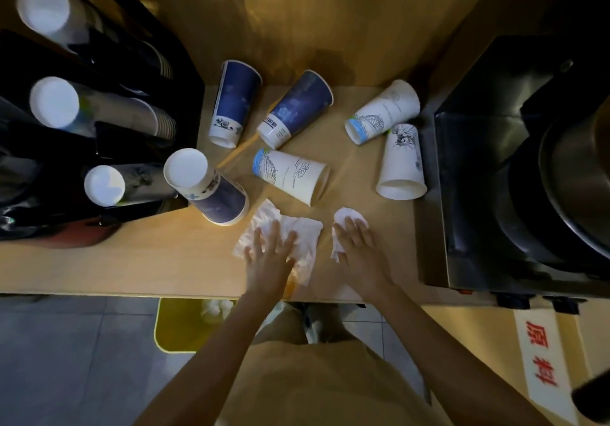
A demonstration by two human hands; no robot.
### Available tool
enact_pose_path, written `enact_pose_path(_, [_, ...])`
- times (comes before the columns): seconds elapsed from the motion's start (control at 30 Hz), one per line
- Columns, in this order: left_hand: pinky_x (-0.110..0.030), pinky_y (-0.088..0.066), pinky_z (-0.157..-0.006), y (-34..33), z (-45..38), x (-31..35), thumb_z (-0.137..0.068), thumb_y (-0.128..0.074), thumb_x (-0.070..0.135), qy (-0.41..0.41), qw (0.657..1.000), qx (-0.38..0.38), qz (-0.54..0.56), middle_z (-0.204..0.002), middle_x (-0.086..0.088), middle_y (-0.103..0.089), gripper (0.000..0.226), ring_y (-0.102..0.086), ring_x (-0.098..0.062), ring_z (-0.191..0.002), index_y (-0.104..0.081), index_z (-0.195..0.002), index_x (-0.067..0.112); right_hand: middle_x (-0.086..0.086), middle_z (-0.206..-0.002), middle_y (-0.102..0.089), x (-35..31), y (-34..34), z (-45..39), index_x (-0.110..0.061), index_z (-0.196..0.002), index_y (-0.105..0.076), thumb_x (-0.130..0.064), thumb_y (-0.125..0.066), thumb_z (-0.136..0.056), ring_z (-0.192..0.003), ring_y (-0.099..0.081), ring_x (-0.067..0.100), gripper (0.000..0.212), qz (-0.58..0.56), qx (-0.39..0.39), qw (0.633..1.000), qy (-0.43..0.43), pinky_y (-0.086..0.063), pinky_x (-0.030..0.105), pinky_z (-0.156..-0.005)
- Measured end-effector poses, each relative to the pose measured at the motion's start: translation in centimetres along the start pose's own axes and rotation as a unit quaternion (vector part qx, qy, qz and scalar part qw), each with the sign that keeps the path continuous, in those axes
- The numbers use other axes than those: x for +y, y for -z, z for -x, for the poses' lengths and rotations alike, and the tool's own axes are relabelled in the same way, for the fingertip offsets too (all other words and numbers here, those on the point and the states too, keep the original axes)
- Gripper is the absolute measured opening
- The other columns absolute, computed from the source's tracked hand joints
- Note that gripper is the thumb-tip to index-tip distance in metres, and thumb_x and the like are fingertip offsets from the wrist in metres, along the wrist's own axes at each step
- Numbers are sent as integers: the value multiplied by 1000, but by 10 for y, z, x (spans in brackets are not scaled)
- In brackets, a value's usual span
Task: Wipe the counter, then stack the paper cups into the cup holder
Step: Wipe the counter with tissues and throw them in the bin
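**Counter wipe under way; six cups loose on the counter**

Both hands lie flat, fingers spread, each pressing a tissue to the counter [132, 267] near its front edge. The left hand [269, 258] covers a large crumpled tissue [305, 237]; the right hand [358, 254] covers a smaller wad [346, 219]. Neither hand pinches anything. An orange-yellow patch shows beneath the large tissue's near edge; what it is cannot be told.

Beyond the hands lie the cups. An upturned blue cup [211, 187] stands just left of and beyond the left hand. A white cup [290, 174] lies on its side directly beyond the left hand, close to the large tissue. Two more blue cups [236, 102] [295, 108] lie further back, with a thin wooden stick [242, 149] partly under them. Beyond and right of the right hand lie two more white cups [383, 111] [401, 164], touching each other, the nearer against a dark machine [495, 161] that bounds the counter on the right.

The cup holder [99, 148] stands far left of the left hand, three cup stacks projecting from it. Its lower part is dark and hard to make out. The machine is cut off by the frame. A yellow bin [175, 326] holding tissue shows below the counter edge, partly hidden by the left forearm.
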State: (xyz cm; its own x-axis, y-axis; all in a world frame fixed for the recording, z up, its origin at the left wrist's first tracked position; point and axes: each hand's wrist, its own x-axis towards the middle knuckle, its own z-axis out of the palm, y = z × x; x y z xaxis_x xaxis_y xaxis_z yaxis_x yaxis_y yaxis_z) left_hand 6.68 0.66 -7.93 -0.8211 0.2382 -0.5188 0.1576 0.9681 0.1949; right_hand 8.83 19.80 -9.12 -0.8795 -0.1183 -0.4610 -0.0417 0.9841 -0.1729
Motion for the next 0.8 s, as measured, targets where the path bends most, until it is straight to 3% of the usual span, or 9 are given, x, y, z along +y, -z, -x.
enact_pose_path(0.1, [-44,-16,-115,-4,4,-4,-98,-32,23,3,1000,30,3,-159,-1,-2,50,-3,-27,-145,-15,-144,31,11,-159,2,6,-2,-2,-14,-147,-9,-25,-24,-99,-145,7,31,51,53,-24,997,46,4,42,-120])
enact_pose_path(0.17, [-40,-28,-110,-3,8,-6,-96,-37,18,9,996,78,31,-155,-4,-23,45,-22,-26,-140,-33,-140,24,8,-157,-15,7,2,-3,-13,-142,-25,-22,-31,-97,-145,-7,26,46,44,-7,997,66,-7,38,-119])
enact_pose_path(0.27, [-41,-46,-90,2,17,-6,-89,-48,12,15,986,149,76,-131,-10,-56,36,-51,-31,-116,-54,-124,18,7,-146,-40,3,15,-2,-13,-133,-42,-16,-43,-93,-135,-33,23,41,-62,71,994,60,-24,30,-111])
enact_pose_path(0.33, [-39,-51,-73,7,25,-6,-88,-51,12,28,979,177,98,-113,-11,-66,28,-58,-34,-97,-61,-114,15,9,-141,-48,-5,25,-3,-11,-131,-46,-10,-44,-90,-129,-43,23,42,-134,81,986,50,-32,31,-108])
enact_pose_path(0.43, [-36,-49,-66,15,36,-10,-89,-49,17,59,972,189,123,-100,-13,-68,18,-60,-32,-85,-64,-96,10,14,-125,-59,-22,40,-11,-13,-125,-52,-6,-48,-86,-113,-55,31,40,-202,66,977,23,-45,41,-95])
enact_pose_path(0.5, [-38,-50,-68,20,45,-15,-87,-52,15,76,951,200,225,-94,-17,-68,17,-61,-35,-82,-65,-94,7,13,-110,-65,-39,47,-12,-14,-117,-56,-6,-54,-80,-99,-59,31,38,-251,85,964,36,-48,35,-81])
enact_pose_path(0.6, [-29,-42,-66,32,64,-29,-82,-59,12,127,888,211,388,-87,-11,-70,13,-60,-27,-78,-68,-91,8,2,-95,-62,-71,57,-9,-16,-113,-58,-9,-63,-76,-86,-57,20,38,-343,74,934,71,-37,17,-67])
enact_pose_path(0.73, [-23,-31,-57,34,101,-65,-79,-62,12,168,849,230,445,-74,-1,-63,6,-55,-20,-71,-66,-80,17,-1,-92,-61,-118,56,-1,-15,-110,-62,-6,-67,-76,-85,-55,13,36,-395,5,913,101,-39,8,-63])
enact_pose_path(0.8, [-21,-30,-52,27,124,-89,-79,-64,14,183,846,243,438,-73,-2,-62,3,-54,-20,-69,-65,-79,18,0,-94,-65,-144,50,7,-18,-107,-63,-7,-69,-73,-87,-59,13,37,-437,-10,893,108,-46,13,-71])
